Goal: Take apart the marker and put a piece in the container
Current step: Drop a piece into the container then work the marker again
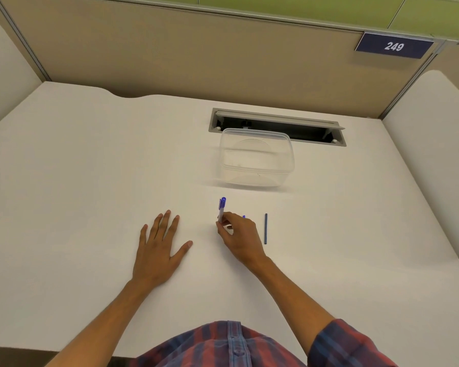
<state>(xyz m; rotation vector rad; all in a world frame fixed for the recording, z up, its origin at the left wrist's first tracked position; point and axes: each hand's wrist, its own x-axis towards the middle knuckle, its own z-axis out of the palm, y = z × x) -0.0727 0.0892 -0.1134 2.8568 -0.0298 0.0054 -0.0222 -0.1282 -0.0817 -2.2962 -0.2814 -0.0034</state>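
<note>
My right hand (237,235) pinches a marker body with a blue cap (221,207), its capped end pointing away from me, low over the white desk (90,181). A small blue piece (243,216) peeks out just behind my knuckles. A thin dark blue ink rod (265,229) lies on the desk right of that hand. My left hand (161,246) rests flat on the desk, fingers spread, holding nothing. A clear plastic container (256,158) stands without a lid beyond the marker.
A grey cable slot (276,125) is cut into the desk behind the container. Beige partition walls (170,56) close the desk at the back and sides. A blue sign reading 249 (394,45) hangs at top right.
</note>
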